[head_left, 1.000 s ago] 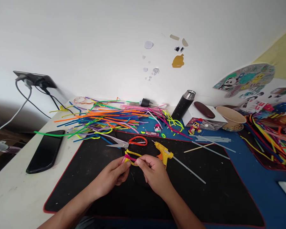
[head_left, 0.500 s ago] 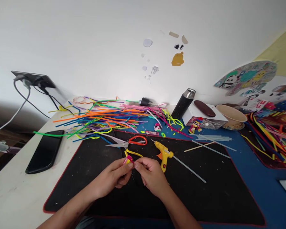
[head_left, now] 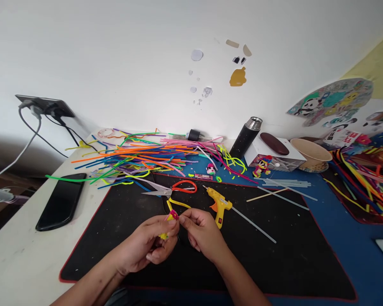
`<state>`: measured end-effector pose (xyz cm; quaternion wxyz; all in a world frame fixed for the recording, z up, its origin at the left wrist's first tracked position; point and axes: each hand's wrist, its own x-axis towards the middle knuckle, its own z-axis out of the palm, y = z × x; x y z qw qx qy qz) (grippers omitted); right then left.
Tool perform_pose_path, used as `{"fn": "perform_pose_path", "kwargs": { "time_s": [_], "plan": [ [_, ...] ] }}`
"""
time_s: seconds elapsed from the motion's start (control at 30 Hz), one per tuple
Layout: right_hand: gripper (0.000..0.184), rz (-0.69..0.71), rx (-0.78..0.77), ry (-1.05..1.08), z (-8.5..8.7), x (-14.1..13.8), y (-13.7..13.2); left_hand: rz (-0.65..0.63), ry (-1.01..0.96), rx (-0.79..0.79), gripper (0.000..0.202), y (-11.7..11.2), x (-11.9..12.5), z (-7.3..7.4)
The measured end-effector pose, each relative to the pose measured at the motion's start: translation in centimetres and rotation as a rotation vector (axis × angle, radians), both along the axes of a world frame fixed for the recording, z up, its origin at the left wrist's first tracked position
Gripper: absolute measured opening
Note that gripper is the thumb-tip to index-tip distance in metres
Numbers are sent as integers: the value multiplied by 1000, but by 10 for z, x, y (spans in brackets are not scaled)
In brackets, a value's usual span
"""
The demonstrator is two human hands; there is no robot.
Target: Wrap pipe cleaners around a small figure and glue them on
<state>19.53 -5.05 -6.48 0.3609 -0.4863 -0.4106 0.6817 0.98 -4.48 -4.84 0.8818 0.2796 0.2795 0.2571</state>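
Two bare hands meet low over the black mat (head_left: pixel 115 229): the left hand (head_left: pixel 150 244) is curled shut around a yellow pipe cleaner (head_left: pixel 175 203), and the right hand (head_left: pixel 202 233) pinches thumb and forefinger on the pink wrap (head_left: pixel 173 215) at its top, so both grips sit almost touching on one small spot. The yellow stem loops up and away from the fingers toward the far side of the mat. With so little to hold, I judge the pink wrap could slide off or unwind if either pinch loosens, and the wire end might prick a fingertip. Just beside the right hand lies a yellow glue gun (head_left: pixel 219 205), nozzle pointing away; whether it is hot cannot be told, but a careless knuckle against it could burn. Beyond the loop, the orange-handled scissors (head_left: pixel 174 189) lie near enough for the free tail to snag. Farther back a heap of coloured pipe cleaners (head_left: pixel 140 157) spreads across the table, with a phone (head_left: pixel 61 200) to the left and a dark flask (head_left: pixel 245 137) near the wall.
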Motion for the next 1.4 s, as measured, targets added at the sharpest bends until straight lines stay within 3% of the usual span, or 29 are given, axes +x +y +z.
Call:
{"fn": "perform_pose_path", "kwargs": {
  "time_s": [0.2,0.4,0.67,0.97,1.17,1.4],
  "plan": [
    [51,37,-35,167,1,4,-1,-91,-223,-98,35,1,-2,5],
    [50,102,-65,320,0,7,-3,-147,-363,-126,31,0,-5,0],
    [47,179,-71,411,1,5,-2,-225,-551,-215,32,-3,1,3],
    [50,193,-82,448,2,3,-1,-176,-648,-403,43,-17,9,-15],
    [42,108,-122,465,-3,3,-2,-191,-677,-406,33,-18,12,-23],
    [36,47,-124,462,-8,5,-1,-218,-626,-268,33,-12,11,-27]
  ]
}}
